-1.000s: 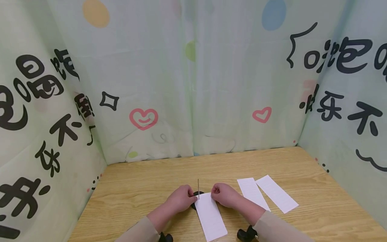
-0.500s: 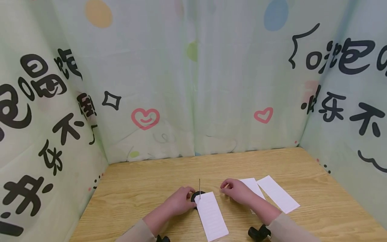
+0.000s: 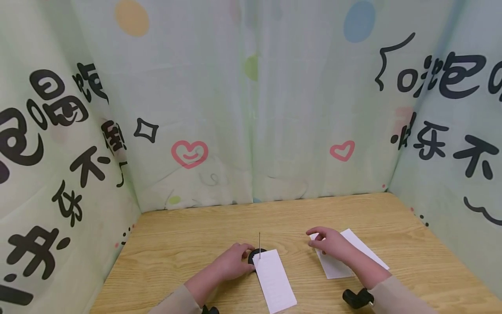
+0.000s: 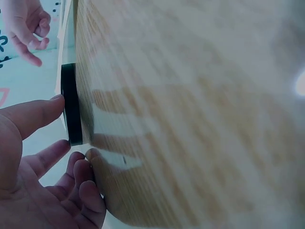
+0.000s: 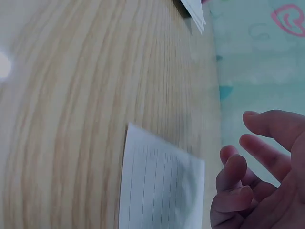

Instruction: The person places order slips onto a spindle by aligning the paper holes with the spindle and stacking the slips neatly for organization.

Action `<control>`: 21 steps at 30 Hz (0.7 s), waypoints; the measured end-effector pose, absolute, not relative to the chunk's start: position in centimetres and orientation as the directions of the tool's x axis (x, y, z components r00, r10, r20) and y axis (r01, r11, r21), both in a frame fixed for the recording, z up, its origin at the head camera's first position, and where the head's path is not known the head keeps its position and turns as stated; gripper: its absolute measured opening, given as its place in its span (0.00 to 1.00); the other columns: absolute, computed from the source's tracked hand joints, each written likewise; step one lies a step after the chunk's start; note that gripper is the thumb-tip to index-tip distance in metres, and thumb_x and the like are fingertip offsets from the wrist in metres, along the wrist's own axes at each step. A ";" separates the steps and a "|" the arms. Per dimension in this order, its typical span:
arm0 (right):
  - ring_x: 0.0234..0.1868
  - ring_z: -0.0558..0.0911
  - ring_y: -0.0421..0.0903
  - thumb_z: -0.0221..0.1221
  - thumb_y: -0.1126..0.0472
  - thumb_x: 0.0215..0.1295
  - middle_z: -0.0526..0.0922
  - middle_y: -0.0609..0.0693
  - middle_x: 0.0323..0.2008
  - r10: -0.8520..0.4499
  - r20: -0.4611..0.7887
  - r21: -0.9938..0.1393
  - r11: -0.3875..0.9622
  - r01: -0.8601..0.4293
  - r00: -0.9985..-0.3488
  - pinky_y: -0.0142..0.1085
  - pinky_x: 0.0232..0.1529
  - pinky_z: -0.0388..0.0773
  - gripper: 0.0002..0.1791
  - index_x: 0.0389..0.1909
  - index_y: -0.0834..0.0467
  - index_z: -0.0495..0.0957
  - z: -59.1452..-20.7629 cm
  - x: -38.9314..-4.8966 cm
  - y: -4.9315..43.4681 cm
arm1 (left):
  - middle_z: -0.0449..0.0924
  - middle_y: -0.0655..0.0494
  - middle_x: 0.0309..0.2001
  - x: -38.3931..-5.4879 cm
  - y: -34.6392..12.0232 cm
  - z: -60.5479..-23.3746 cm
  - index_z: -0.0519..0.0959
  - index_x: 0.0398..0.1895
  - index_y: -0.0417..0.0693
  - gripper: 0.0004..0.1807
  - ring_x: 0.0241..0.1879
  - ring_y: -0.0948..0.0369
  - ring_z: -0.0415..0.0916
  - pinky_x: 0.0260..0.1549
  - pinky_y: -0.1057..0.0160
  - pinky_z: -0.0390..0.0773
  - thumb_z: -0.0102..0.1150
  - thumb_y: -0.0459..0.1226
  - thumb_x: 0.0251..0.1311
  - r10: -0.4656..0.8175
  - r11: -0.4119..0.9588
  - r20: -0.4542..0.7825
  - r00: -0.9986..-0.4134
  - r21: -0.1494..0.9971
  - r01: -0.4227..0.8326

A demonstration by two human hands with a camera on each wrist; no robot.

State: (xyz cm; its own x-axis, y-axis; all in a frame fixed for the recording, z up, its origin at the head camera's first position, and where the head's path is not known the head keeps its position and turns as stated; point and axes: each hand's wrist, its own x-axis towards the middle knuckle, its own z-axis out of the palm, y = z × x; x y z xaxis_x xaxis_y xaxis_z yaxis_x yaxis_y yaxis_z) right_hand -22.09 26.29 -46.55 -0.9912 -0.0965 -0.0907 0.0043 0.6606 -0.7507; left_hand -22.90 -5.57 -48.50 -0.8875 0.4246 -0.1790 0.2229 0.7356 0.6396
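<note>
A bill spike point(image 3: 259, 240) stands upright on its round black base point(image 4: 71, 107). My left hand point(image 3: 234, 262) holds that base at its edge, thumb on one side and fingers on the other. On the spike sits a white paper slip point(image 3: 275, 282), pierced near its top edge and slanting down toward me. To the right, my right hand point(image 3: 332, 243) hovers over a second lined slip point(image 3: 332, 268), fingers loosely bent and apart, gripping nothing. In the right wrist view this lined slip point(image 5: 161, 186) lies flat on the table below the fingers.
Another white slip point(image 3: 365, 248) lies beyond the right forearm, partly hidden by it. The wooden table point(image 3: 188, 235) is enclosed by printed curtains point(image 3: 290, 109) at the back and both sides. Black wrist devices point(image 3: 357, 298) show under the sleeves.
My right hand has let go of the slip on the spike and moved right, over the loose slips. My left hand stays at the base.
</note>
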 end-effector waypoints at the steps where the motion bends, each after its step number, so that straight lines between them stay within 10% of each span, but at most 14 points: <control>1: 0.24 0.74 0.46 0.64 0.62 0.64 0.76 0.50 0.30 -0.092 -0.092 -0.751 0.660 0.009 -0.991 0.38 0.27 0.69 0.20 0.56 0.63 0.77 -46.6 -22.1 26.7 | 0.73 0.52 0.45 -23.0 -5.6 -48.6 0.76 0.59 0.51 0.26 0.43 0.55 0.72 0.48 0.48 0.74 0.70 0.42 0.58 0.423 0.738 -0.181 -0.888 0.637 0.222; 21: 0.32 0.70 0.49 0.64 0.58 0.65 0.73 0.53 0.33 -0.016 -0.140 -0.661 0.746 0.082 -0.990 0.39 0.31 0.66 0.26 0.60 0.65 0.74 -47.1 -22.9 32.0 | 0.73 0.52 0.46 -23.0 -5.7 -48.6 0.76 0.60 0.52 0.26 0.46 0.54 0.74 0.51 0.48 0.74 0.70 0.43 0.58 0.415 0.744 -0.189 -0.890 0.634 0.211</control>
